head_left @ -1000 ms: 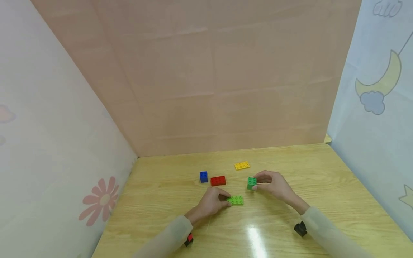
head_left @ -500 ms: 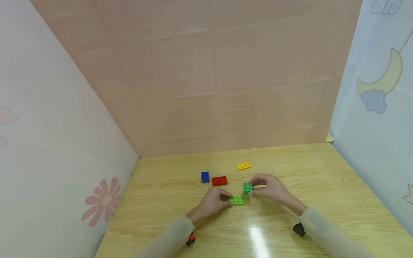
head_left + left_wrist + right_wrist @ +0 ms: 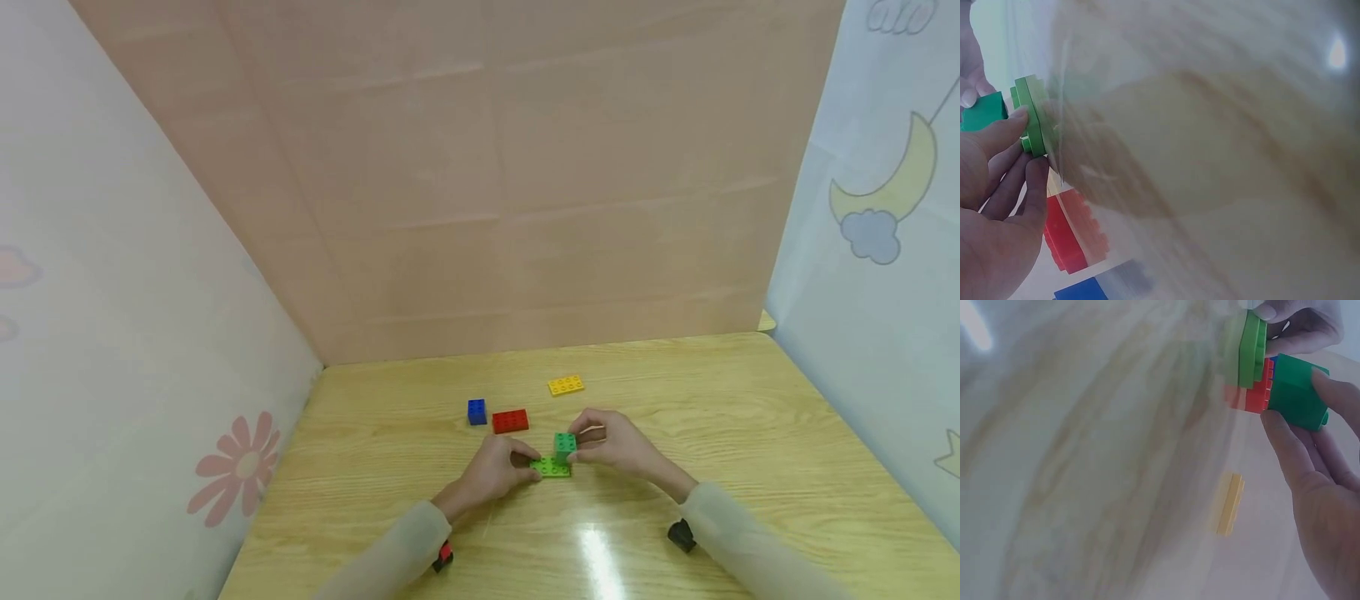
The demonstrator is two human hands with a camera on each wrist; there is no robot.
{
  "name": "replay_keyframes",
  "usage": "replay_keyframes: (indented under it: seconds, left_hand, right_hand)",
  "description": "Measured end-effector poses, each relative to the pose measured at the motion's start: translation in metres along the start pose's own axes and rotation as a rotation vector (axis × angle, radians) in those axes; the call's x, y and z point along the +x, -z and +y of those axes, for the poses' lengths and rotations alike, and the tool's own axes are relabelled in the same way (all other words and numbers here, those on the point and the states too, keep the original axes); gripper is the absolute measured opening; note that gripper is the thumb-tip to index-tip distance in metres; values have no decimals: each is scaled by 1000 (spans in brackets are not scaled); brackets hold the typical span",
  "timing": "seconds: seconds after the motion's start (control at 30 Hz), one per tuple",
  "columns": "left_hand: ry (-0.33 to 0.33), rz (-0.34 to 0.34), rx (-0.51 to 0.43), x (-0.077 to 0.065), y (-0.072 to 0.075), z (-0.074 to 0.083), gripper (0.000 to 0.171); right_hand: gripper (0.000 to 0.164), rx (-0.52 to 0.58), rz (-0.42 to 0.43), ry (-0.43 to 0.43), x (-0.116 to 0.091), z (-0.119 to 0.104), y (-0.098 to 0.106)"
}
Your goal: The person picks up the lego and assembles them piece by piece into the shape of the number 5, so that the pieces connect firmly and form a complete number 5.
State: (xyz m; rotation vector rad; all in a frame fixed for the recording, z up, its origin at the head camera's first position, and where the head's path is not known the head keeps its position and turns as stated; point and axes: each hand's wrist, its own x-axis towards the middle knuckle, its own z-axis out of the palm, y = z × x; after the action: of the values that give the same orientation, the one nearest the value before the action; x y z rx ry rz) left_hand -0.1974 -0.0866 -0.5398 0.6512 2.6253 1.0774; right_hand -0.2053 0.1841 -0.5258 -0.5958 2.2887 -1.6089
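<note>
My left hand [image 3: 493,470] pinches the left end of a thin light green building brick [image 3: 551,468], which lies flat on the table. Between the thumb and fingers of my right hand [image 3: 617,446] is a taller dark green brick [image 3: 566,447]. It overlaps the right part of the light green brick in the head view. The right wrist view shows a small gap between the dark green brick [image 3: 1297,392] and the light green brick's studs [image 3: 1252,350]. In the left wrist view, my left thumb and fingers hold the light green brick [image 3: 1030,117] from both sides.
Behind my left hand lie a red brick [image 3: 511,422] and a small blue brick [image 3: 477,412]. Farther back is a thin yellow brick [image 3: 566,385]. The wooden table [image 3: 360,467] ends at a brown paper-covered wall [image 3: 480,250], with pale patterned walls at both sides.
My right hand has carried the dark green brick to the left and nearer to me, over the light green brick. My left hand has kept its hold in place.
</note>
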Motion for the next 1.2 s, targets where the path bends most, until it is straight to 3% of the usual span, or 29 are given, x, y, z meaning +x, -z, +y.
replay_keyframes:
  seconds: [0.33,0.53,1.2]
  left_hand:
    - [31,-10,-25,-3,-1,3,24]
    - [-6,4,5,-3,-2,2,23]
    - [-22,21,0,0,-2,0,22]
  right_hand:
    - [26,30,-52,15,-3,5,-10]
    - [29,21,-86,30,-2,1,-14]
    - [29,-36,-68,-13,3,-7,-18]
